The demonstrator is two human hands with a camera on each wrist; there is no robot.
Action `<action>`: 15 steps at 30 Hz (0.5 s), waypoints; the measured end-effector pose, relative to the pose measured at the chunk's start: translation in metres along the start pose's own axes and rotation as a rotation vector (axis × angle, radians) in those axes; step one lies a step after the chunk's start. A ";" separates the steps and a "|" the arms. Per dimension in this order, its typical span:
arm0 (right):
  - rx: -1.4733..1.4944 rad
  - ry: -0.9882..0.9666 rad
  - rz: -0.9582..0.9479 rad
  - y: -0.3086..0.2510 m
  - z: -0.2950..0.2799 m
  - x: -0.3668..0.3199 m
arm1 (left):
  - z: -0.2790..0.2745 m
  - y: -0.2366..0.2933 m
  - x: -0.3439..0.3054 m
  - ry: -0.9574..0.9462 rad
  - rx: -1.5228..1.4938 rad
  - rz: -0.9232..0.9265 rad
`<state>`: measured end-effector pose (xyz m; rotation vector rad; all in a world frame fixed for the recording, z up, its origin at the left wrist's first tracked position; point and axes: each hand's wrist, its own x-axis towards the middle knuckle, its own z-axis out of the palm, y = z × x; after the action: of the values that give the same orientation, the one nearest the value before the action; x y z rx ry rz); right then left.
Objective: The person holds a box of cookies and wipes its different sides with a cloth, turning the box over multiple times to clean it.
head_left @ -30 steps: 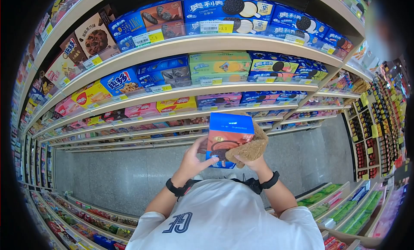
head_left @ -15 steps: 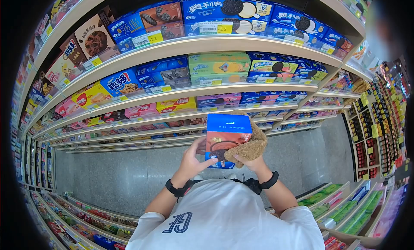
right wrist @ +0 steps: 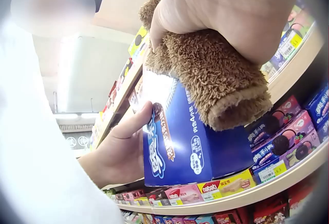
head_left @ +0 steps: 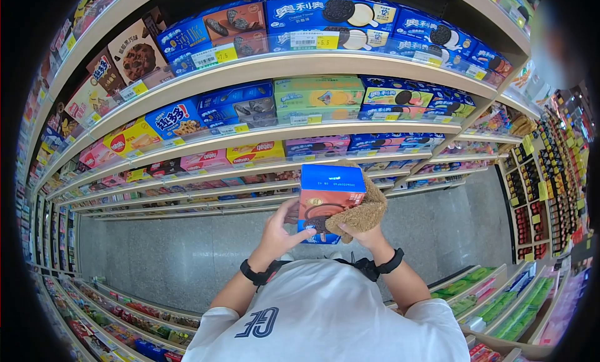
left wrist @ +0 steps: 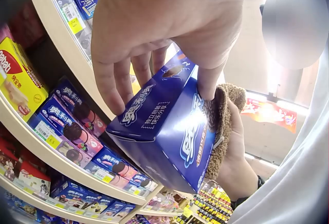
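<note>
A blue and brown Oreo cookie box (head_left: 332, 178) is held up in front of the person's chest. My left hand (head_left: 281, 232) grips it from the left, with the thumb on one face and the fingers spread along another, as the left wrist view shows on the box (left wrist: 154, 105). A brown fluffy cloth (head_left: 367, 212) lies folded against the box's right side. My right hand (head_left: 370, 236) grips this cloth against the box. In the right wrist view the hand (right wrist: 221, 13) is over the cloth (right wrist: 211, 75), its fingertips mostly hidden.
Ahead, curved-looking shelves (head_left: 262, 68) carry rows of cookie boxes with yellow price tags. More low shelves (head_left: 112, 306) stand behind the person at both sides. Grey floor (head_left: 169, 243) runs between them. A rack of small jars (head_left: 531, 193) is at the right.
The box and the cloth have shifted slightly left from a second ago. Over the last half second they have hardly moved, and both hands keep their grip.
</note>
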<state>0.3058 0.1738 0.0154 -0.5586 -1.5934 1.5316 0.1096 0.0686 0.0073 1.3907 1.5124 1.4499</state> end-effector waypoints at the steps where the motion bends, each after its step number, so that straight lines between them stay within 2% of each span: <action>1: 0.000 0.000 0.001 0.000 0.000 0.000 | 0.000 0.000 0.000 0.000 0.000 -0.001; 10: -0.054 -0.011 0.067 0.001 -0.003 -0.003 | 0.000 0.000 0.000 -0.001 0.000 -0.009; 12: -0.060 -0.021 0.179 0.004 -0.004 -0.006 | 0.000 -0.003 0.000 0.002 0.020 0.001; 13: -0.060 -0.022 0.179 0.004 -0.004 -0.005 | 0.000 -0.004 0.000 0.002 0.019 0.001; 15: -0.077 -0.007 0.063 0.002 -0.003 -0.002 | 0.000 -0.003 0.000 -0.001 0.028 -0.010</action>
<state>0.3085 0.1746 0.0124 -0.6519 -1.6599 1.5251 0.1084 0.0692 0.0048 1.3982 1.5426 1.4269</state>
